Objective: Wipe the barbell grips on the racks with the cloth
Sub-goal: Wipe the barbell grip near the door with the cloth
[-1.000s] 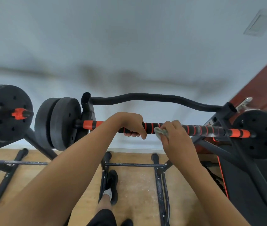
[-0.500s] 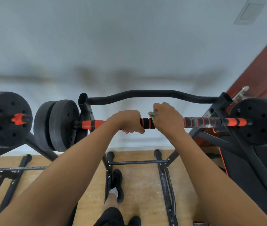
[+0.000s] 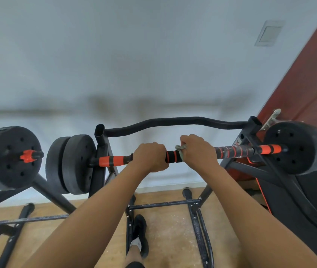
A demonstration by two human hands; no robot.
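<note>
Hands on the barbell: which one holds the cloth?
The right hand: the cloth pokes out of its grip on the barbell, while the left hand grips bare.

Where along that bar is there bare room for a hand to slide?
On the barbell, two bare stretches: the striped grip between the right hand and the right rack upright, and the orange section between the left hand and the left rack post. Between the hands it is crowded: a short gap, cloth bunched there.
</note>
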